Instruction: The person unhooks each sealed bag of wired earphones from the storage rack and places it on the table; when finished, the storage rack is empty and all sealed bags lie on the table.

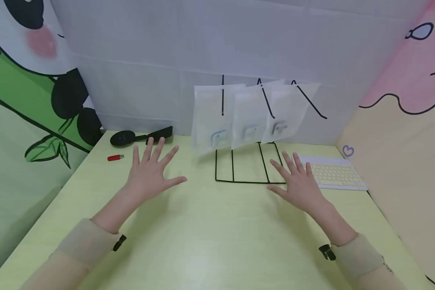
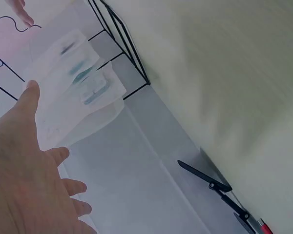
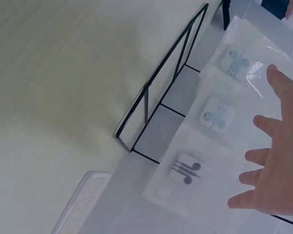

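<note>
My left hand [image 1: 146, 175] hovers above the left side of the table, fingers spread and holding nothing. Over the right side hovers my right hand [image 1: 299, 185], also spread and bare, with its fingertips near the front corner of a black wire rack [image 1: 250, 182]. Three translucent bags hang from the rack's hooks: a left bag [image 1: 212, 108], a middle bag [image 1: 250, 110] and a right bag [image 1: 290, 104]. Through the bags show cased earphones: dark earphones [image 3: 187, 169], and two pale blue pairs, one being the middle earphones [image 3: 218, 114]. Neither hand touches a bag.
Behind the left hand lies a black hinged stand [image 1: 123, 138] with a round base and a flat plate. A red USB stick [image 1: 115, 157] is in front of it. A white keyboard [image 1: 335, 173] lies at the right edge. A white cloth [image 1: 137, 88] backs the table.
</note>
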{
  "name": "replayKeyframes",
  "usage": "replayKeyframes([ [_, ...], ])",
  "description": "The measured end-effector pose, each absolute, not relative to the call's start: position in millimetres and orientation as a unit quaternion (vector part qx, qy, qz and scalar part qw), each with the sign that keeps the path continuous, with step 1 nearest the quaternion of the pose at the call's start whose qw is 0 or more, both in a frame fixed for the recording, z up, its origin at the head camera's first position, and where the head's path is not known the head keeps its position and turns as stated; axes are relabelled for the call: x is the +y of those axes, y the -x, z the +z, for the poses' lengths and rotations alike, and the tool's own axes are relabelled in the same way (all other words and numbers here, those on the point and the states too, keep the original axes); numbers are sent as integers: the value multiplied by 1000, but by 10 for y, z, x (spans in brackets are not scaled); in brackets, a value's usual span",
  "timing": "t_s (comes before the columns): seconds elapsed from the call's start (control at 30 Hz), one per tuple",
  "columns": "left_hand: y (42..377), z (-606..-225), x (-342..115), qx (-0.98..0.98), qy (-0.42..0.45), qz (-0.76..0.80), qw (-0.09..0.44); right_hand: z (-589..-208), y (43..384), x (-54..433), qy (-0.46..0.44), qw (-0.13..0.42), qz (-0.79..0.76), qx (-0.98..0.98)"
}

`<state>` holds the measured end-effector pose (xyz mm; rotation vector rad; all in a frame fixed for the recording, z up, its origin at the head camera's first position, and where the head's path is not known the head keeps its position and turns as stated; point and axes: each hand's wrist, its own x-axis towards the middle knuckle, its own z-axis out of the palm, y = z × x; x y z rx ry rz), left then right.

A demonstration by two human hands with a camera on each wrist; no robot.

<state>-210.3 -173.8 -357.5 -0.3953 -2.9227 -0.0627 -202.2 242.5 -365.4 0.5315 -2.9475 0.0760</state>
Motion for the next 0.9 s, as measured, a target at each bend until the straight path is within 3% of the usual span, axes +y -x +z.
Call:
replayKeyframes([
  [0.33, 2423, -3475, -1714, -974, 145, -51, 167, -3726, 2378, 2662, -219, 136, 45, -965],
  [0.9, 2864, -3499, -1263, -859, 201, -276, 382, -4169, 2842, 3042, -245, 111, 89, -959],
])
